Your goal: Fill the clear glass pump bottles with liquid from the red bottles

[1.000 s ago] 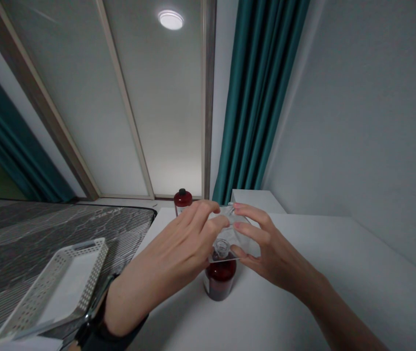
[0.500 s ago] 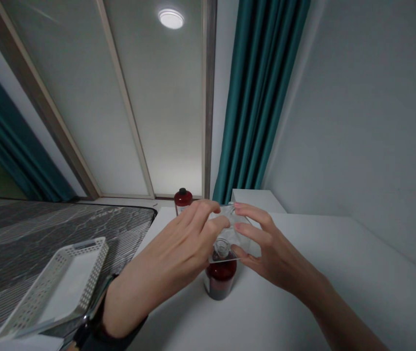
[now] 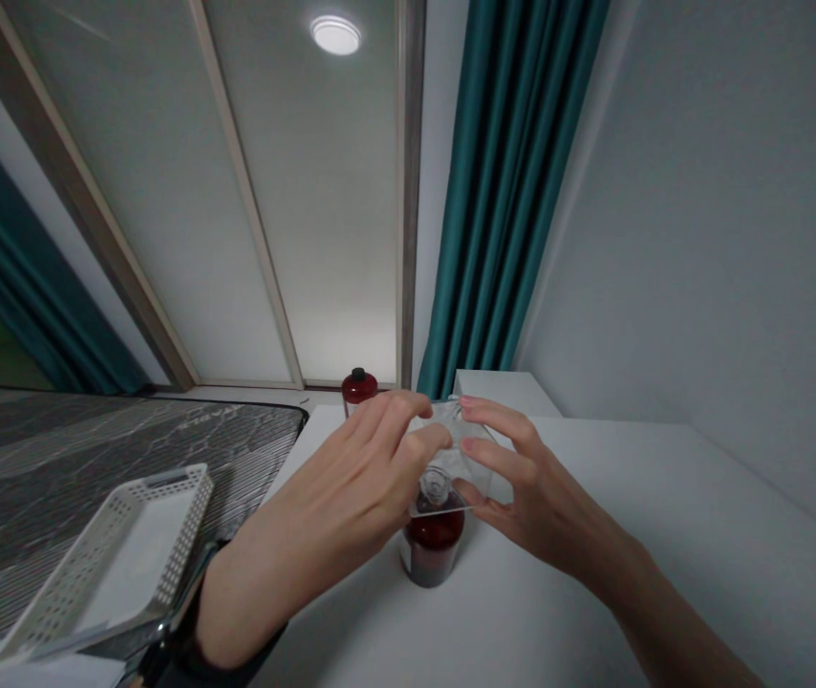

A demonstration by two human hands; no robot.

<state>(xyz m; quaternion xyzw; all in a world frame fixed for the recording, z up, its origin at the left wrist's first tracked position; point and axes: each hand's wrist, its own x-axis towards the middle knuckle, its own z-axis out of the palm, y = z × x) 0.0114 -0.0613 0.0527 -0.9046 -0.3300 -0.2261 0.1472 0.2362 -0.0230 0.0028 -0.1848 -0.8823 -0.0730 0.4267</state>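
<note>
A clear, square-edged plastic piece (image 3: 478, 461) is held between both hands above the white table. Round rings like a neck show through it, over the top of a dark red bottle (image 3: 434, 549) that stands upright below. My left hand (image 3: 372, 459) grips the plastic piece from the left, with its thumb and forefinger bent over it. From the right, my right hand (image 3: 523, 473) holds the same piece with curled fingertips along its side. Whether the piece touches the bottle's mouth I cannot tell.
A second red bottle with a black cap (image 3: 358, 385) stands at the table's far left. The white table (image 3: 558, 612) meets the wall at right. A white perforated basket (image 3: 197, 497) lies left, on a grey patterned surface (image 3: 236, 435). Behind are teal curtains (image 3: 508, 191) and sliding doors.
</note>
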